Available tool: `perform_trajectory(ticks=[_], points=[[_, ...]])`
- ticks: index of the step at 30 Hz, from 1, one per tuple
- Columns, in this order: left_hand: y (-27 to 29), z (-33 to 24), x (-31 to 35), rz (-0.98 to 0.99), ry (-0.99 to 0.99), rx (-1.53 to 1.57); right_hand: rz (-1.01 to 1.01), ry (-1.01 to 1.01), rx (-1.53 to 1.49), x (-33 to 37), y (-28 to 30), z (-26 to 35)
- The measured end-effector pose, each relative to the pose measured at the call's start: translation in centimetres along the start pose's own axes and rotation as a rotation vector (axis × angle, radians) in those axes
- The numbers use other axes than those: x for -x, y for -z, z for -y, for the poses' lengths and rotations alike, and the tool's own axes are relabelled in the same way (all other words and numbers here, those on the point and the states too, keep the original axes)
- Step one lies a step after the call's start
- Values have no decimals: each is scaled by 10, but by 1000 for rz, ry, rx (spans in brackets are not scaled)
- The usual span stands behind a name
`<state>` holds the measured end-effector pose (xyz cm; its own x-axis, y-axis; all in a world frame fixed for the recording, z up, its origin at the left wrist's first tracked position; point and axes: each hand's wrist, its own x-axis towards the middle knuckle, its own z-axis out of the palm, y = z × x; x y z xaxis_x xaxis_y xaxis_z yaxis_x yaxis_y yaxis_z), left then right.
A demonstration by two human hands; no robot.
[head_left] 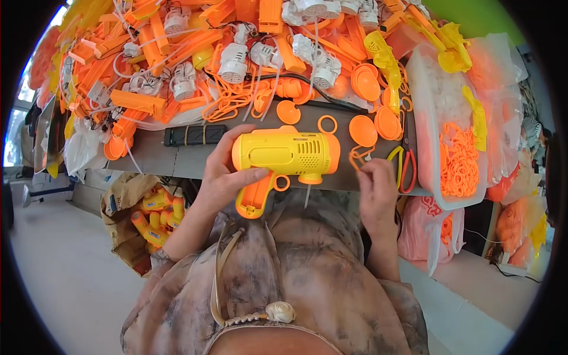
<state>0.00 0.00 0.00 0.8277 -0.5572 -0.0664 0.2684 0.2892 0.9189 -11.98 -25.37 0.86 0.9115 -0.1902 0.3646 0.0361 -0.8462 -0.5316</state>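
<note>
My left hand (pixel 216 176) is wrapped round a yellow and orange toy gun (pixel 284 152), probably a bubble gun, held sideways over the table's near edge. Its orange handle (pixel 253 196) points down toward me, and a thin clear tube (pixel 307 195) hangs below the body. To the right, apart from the toy, the fingers of my right hand (pixel 378 192) pinch a small orange loop-shaped plastic piece (pixel 357 156). Just above the toy lie an orange ring (pixel 327 123) and an orange round cap (pixel 289 112).
Orange housings and white motor units (pixel 234 62) are heaped across the far table. Orange caps (pixel 363 131) and scissors (pixel 408 168) lie right, beside a clear bin (pixel 435 171) of orange loops (pixel 458 160). A paper bag (pixel 121 236) of toys stands low left. A black block (pixel 195 135) lies left.
</note>
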Motion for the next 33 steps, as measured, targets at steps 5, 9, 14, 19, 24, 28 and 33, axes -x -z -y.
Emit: perform_trajectory(ticks=[5, 9, 14, 19, 24, 28, 33], points=[[-9, 15, -13, -9, -135, -399, -102, -352, -632, -17, 14, 2], [-7, 26, -18, -87, -280, -734, -156, -300, -930, -29, 12, 8], [-10, 22, -24, -63, -436, -835, 117, -235, -801, -57, -3, 45], [-7, 26, -24, -58, -449, -784, 187, 27, -483, -78, -31, 60], [-4, 27, -23, -68, -459, -769, 246, 125, -272, -90, -40, 66], [-5, 27, -24, -67, -460, -760, 272, 175, -164, -90, -42, 66], [-7, 24, -23, -68, -472, -761, 241, 233, -35, -87, -43, 69]])
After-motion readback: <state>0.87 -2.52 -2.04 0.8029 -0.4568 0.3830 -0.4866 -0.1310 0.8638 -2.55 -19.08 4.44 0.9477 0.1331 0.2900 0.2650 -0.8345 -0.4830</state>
